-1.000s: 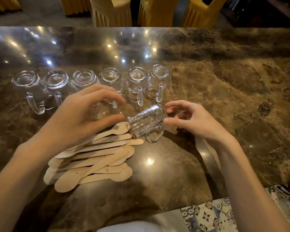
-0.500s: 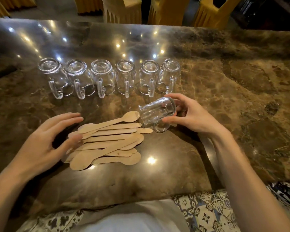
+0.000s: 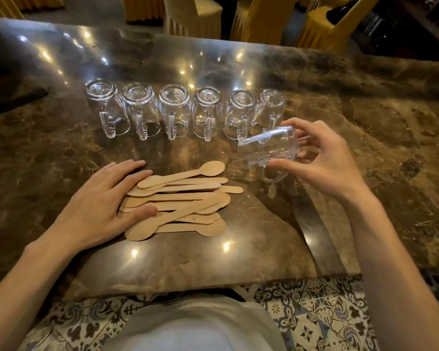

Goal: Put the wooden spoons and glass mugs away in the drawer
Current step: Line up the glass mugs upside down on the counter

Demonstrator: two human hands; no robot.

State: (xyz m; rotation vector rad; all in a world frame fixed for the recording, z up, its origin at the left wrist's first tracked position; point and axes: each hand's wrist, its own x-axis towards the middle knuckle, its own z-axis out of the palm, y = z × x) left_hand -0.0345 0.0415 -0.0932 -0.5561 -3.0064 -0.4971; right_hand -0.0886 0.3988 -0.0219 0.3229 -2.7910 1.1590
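A pile of flat wooden spoons point(image 3: 185, 201) lies on the brown marble counter point(image 3: 188, 264) in front of me. My left hand point(image 3: 104, 203) rests flat with straight fingers on the left end of the pile. Behind the pile stands a row of several glass mugs point(image 3: 174, 110), upside down, handles toward me. My right hand point(image 3: 319, 158) grips one more glass mug point(image 3: 269, 148) by its base. This mug is tilted on its side above the counter, to the right of the spoons. No drawer is in view.
The counter's near edge point(image 3: 213, 282) runs just in front of my body, with patterned floor tiles point(image 3: 314, 312) below. Chairs in yellow covers point(image 3: 259, 19) stand beyond the far edge. A dark object point(image 3: 13, 100) lies at the far left of the counter.
My left hand came down from near the mug row and now rests on the spoon pile. My right hand has lifted the tilted mug off the counter. The camera drew back.
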